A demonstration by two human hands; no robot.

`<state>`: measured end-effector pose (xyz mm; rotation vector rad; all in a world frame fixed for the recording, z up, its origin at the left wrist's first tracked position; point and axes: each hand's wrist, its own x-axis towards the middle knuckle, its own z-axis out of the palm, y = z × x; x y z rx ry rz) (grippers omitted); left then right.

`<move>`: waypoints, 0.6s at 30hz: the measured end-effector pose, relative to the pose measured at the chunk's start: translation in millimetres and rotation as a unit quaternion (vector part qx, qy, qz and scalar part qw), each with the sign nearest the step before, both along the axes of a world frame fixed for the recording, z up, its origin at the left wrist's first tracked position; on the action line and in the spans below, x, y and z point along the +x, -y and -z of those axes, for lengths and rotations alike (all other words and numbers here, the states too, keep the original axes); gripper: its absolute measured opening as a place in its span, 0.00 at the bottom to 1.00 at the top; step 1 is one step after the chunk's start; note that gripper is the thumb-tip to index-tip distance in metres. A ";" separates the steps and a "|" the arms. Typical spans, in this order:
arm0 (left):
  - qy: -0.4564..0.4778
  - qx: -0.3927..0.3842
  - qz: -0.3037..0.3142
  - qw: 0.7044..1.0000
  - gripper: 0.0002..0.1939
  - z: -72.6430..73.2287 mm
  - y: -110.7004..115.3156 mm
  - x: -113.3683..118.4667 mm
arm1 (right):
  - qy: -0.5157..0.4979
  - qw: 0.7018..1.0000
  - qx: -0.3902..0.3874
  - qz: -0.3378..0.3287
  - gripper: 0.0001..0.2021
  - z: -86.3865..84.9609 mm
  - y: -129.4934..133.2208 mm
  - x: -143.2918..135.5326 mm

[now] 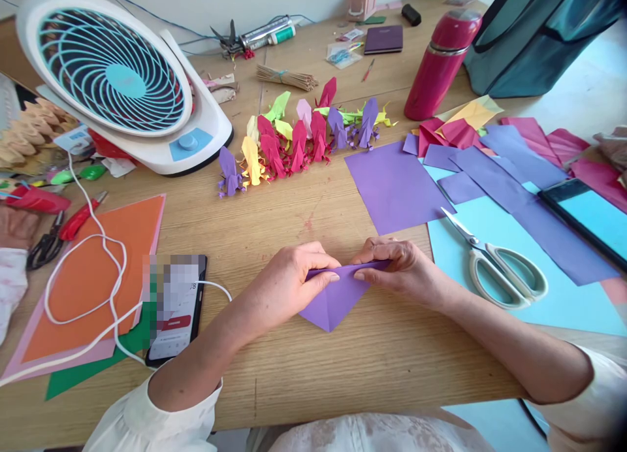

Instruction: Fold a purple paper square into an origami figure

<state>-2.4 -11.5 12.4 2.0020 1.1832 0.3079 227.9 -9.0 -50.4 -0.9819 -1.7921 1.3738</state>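
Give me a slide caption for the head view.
Left hand and right hand pinch a folded purple paper at a wooden table, paper figures behind, scissors to the right.

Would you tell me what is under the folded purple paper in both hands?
Wooden tabletop shows around the lower tip of the folded purple paper, which the left hand and right hand pinch. Whatever lies directly beneath is covered and cannot be seen.
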 end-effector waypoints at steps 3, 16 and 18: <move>0.002 -0.004 0.010 1.000 0.07 0.6 0.4 -1.2 | 0.007 1.000 -0.009 -0.001 0.07 -1.7 0.0 -0.5; -0.125 -0.019 0.004 0.992 0.09 -10.5 4.9 -4.8 | -0.059 0.993 -0.096 0.037 0.07 -8.8 3.4 -4.2; -0.115 -0.069 -0.003 0.991 0.14 -8.0 3.2 -8.2 | -0.117 0.980 -0.150 0.062 0.10 -8.3 3.8 -6.0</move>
